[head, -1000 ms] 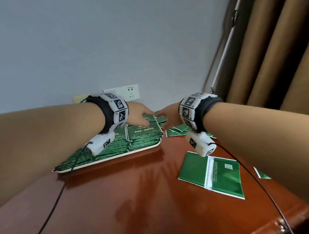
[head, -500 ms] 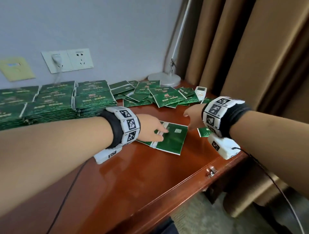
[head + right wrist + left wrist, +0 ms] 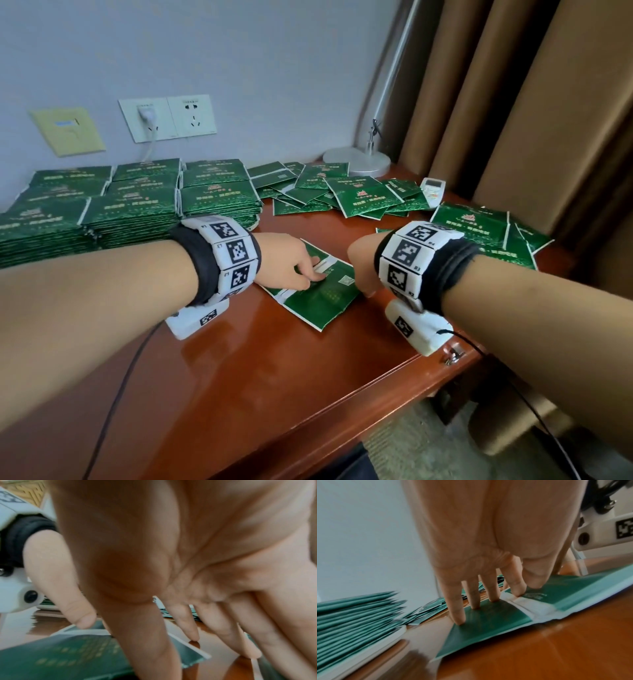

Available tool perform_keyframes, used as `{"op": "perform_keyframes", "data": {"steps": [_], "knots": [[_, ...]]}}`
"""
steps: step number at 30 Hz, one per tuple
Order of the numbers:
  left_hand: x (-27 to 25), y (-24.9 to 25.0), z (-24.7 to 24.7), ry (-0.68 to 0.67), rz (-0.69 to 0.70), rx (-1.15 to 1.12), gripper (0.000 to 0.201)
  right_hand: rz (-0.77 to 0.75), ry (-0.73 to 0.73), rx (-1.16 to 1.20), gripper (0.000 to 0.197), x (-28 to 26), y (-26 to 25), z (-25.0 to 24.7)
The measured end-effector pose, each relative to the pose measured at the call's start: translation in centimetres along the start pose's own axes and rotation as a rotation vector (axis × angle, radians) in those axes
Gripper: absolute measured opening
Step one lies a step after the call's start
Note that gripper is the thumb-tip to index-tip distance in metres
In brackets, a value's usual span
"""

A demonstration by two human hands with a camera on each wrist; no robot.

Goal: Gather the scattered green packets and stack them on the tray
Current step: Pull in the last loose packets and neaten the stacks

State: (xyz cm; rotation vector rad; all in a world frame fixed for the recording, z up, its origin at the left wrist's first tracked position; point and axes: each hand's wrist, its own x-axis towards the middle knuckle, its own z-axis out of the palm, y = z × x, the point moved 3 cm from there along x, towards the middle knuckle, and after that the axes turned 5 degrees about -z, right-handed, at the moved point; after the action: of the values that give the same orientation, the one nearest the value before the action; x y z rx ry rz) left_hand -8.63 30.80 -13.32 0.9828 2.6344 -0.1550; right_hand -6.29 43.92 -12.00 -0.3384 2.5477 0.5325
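Observation:
A flat green packet (image 3: 320,298) lies alone on the brown table, white seam up. My left hand (image 3: 303,270) presses on it with straight fingers (image 3: 493,596), seen clearly in the left wrist view on the packet (image 3: 488,622). My right hand (image 3: 361,274) is at the packet's right edge. There its fingertips (image 3: 194,635) touch the table beside the packet (image 3: 68,660), and the thumb reaches down over the packet's corner. Tall stacks of green packets (image 3: 137,209) fill the tray (image 3: 390,639) at the left. Several loose packets (image 3: 346,197) lie scattered behind.
More packets (image 3: 479,229) lie at the table's right edge, near a white remote (image 3: 433,188). A lamp base (image 3: 356,161) stands in the back corner by brown curtains. Wall sockets (image 3: 168,118) sit above the tray. The table's front edge (image 3: 342,407) runs just behind my wrists.
Both hands left the tray's stack and came to the lone packet. In the last half second the right hand closed in on the packet's right edge.

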Motion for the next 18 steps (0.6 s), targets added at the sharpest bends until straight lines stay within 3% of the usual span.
{"op": "perform_keyframes", "data": {"steps": [4,8,15,18], "knots": [[-3.2,-2.5,0.9,-0.009,-0.027,-0.029,0.035,-0.104,0.053,0.003,0.031,0.1,-3.8,-1.8],[-7.1,-5.0,1.8,0.003,-0.068,-0.067,0.028,-0.239,0.062,0.043,0.024,0.8,-7.4,-3.2],[-14.2,-9.6,4.4,-0.019,-0.19,-0.137,0.026,-0.416,0.14,-0.075,0.048,1.0,-14.2,-5.8],[-16.7,-11.2,5.0,-0.019,-0.255,-0.211,0.023,-0.452,0.182,-0.208,0.046,0.6,-16.9,-6.7]]}}
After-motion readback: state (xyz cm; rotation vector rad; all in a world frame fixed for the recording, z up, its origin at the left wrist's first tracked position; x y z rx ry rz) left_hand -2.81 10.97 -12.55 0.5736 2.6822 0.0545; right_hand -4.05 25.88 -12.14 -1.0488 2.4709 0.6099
